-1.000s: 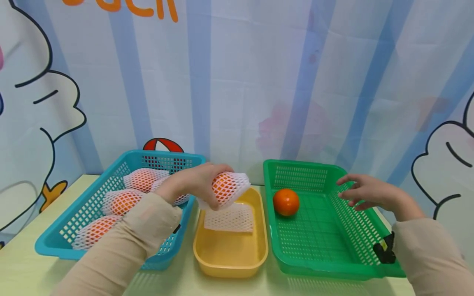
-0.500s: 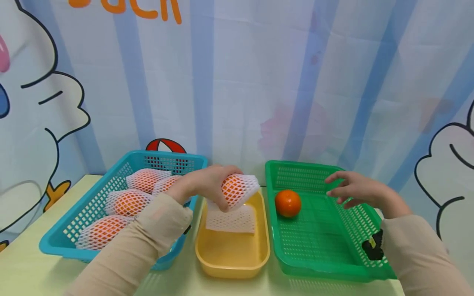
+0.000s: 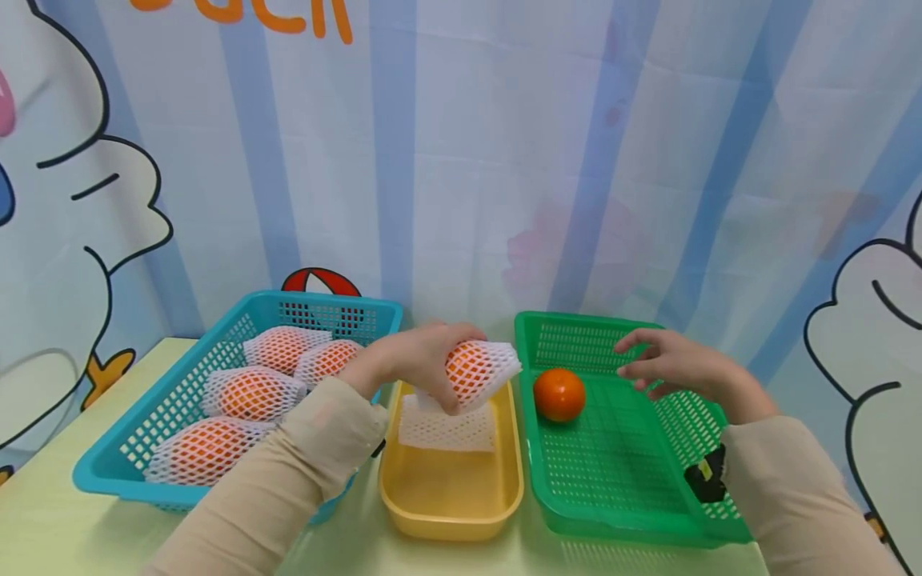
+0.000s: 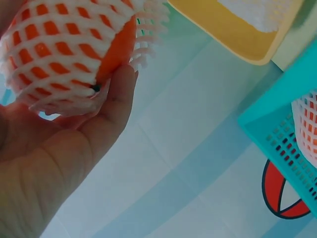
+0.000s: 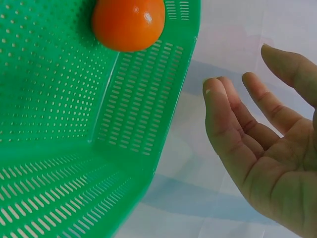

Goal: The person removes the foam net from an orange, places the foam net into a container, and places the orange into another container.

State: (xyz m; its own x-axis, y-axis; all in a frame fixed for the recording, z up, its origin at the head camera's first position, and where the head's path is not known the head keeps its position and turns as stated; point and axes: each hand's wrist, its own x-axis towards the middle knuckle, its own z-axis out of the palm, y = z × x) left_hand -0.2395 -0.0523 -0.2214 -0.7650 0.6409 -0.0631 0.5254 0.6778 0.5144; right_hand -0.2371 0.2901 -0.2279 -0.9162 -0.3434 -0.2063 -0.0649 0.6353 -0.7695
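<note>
My left hand (image 3: 425, 360) grips an orange (image 3: 468, 374) in a white foam net sleeve, held above the yellow tray (image 3: 450, 492). In the left wrist view, my thumb and fingers wrap the netted orange (image 4: 59, 54), and its bare skin shows beside the net. My right hand (image 3: 677, 370) hovers over the green basket (image 3: 612, 464), fingers loosely bent and apart, holding nothing. A bare, shiny orange (image 3: 559, 395) lies at the left of that basket. A flat white foam net (image 3: 446, 426) lies in the yellow tray.
On the left stands a blue basket (image 3: 108, 472) with several netted oranges (image 3: 252, 394) inside. The yellow tray sits between the two baskets on a pale yellow table (image 3: 43, 496). Behind them hangs a striped cartoon curtain (image 3: 468, 160).
My left hand has carried the netted orange a little to the right. My right hand has moved left over the green basket. The bare orange stays in place there.
</note>
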